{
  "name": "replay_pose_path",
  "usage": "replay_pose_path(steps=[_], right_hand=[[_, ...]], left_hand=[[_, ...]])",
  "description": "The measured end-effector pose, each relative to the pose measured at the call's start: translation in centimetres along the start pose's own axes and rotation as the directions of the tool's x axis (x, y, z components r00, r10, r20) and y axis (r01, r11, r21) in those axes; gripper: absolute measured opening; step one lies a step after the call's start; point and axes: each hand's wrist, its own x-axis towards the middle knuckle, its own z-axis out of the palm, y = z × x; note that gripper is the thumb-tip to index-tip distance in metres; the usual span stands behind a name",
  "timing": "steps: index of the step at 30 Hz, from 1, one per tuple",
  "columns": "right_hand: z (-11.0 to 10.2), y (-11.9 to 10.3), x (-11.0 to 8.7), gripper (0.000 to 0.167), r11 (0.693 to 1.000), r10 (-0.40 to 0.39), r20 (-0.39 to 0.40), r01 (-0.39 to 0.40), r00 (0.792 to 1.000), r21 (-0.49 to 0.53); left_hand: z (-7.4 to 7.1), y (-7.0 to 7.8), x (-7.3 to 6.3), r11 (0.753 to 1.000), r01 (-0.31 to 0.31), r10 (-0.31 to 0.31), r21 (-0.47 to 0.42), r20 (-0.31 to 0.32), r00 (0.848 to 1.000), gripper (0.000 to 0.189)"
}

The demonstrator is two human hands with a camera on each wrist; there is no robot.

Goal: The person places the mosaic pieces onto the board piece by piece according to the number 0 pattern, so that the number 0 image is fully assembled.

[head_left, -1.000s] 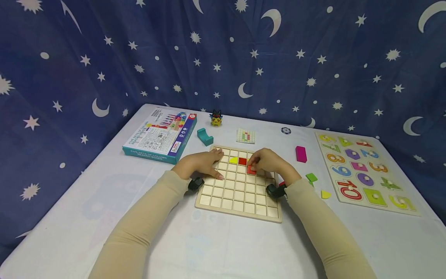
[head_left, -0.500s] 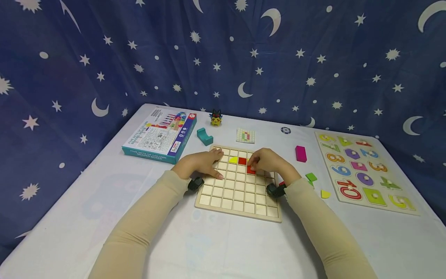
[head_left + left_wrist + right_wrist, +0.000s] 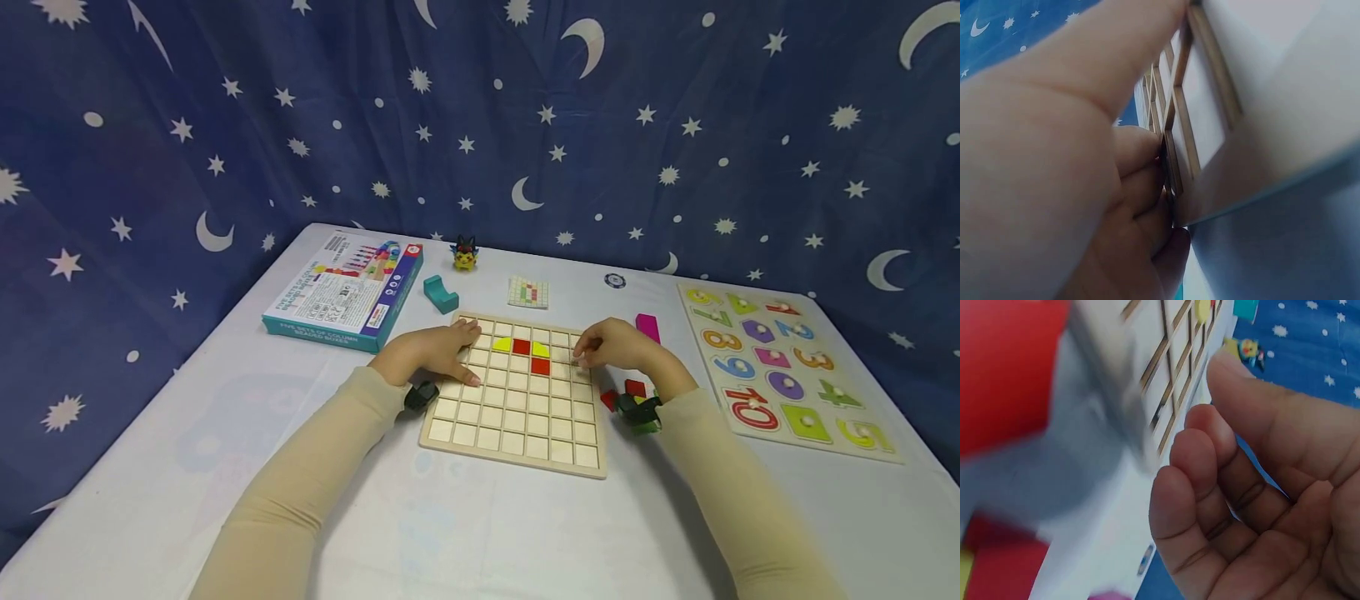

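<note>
A wooden grid board [image 3: 517,458] lies on the white table. In its upper rows sit a red square tile [image 3: 521,347] between two yellow quarter-round tiles, the left one [image 3: 502,343] and the right one [image 3: 540,349]. Just below the right one is a second red square tile [image 3: 540,366]. My left hand [image 3: 435,352] rests on the board's left edge, thumb spread over the cells. Over the right edge hovers my right hand [image 3: 618,344], its fingers loosely bent with nothing between them, as the right wrist view shows at the palm [image 3: 1241,487].
Loose red tiles [image 3: 635,388] lie beside the right wrist, partly hidden by it. Behind the board are a teal block [image 3: 441,295], a small figure [image 3: 465,253], a pattern card [image 3: 528,292] and a magenta block [image 3: 648,327]. A box [image 3: 345,292] stands left, a number puzzle [image 3: 787,375] right.
My right hand has let go of the lower red tile, which lies in its cell, and moved right. The right yellow tile has come into view. My left hand has stayed put.
</note>
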Motion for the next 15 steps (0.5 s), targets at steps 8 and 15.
replay_pose_path(steps=[8, 15], right_hand=[[-1.0, 2.8, -2.0, 0.014, 0.998, 0.056, 0.025, -0.056, 0.998, 0.021], [-1.6, 4.7, -3.4, 0.015, 0.993, 0.112, 0.047, -0.114, 0.993, 0.038]], left_hand=[[0.0, 0.1, 0.0, 1.000, 0.000, 0.000, 0.000, 0.001, 1.000, 0.097], [-0.1, 0.1, -0.1, 1.000, 0.006, -0.006, -0.006, 0.001, 1.000, 0.097]])
